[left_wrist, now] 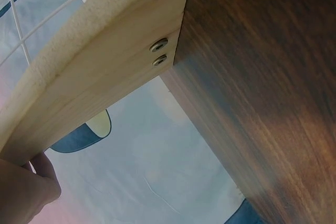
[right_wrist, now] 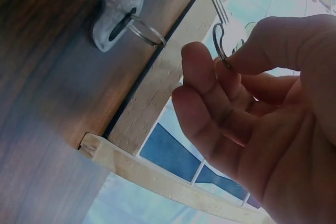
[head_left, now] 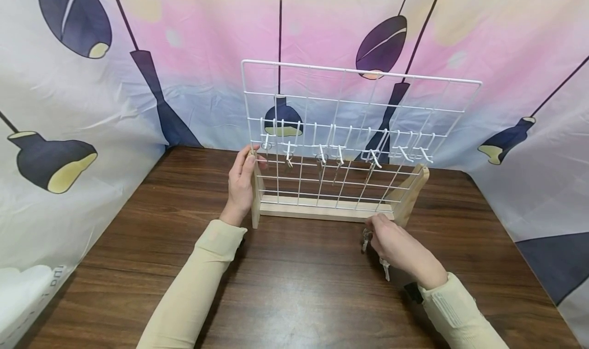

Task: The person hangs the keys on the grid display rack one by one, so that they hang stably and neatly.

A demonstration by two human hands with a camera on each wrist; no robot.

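Observation:
My left hand (head_left: 240,183) grips the top of the left wooden upright (head_left: 255,201) of a white wire grid rack (head_left: 338,101). In the left wrist view, part of this hand (left_wrist: 26,190) shows at the wood's lower end. My right hand (head_left: 395,244) is low in front of the rack's right end. Its thumb and finger pinch the ring of a key (right_wrist: 218,1), seen in the right wrist view. Another key (right_wrist: 118,11) with a ring lies close by on the table. Several keys on rings (head_left: 289,157) hang from white hooks (head_left: 375,157) across the grid.
The rack stands on a brown wooden table (head_left: 294,287), its pale base board (head_left: 322,211) joining the uprights. A printed curtain (head_left: 193,42) rises behind and at both sides. A white package (head_left: 27,298) sits at the left edge.

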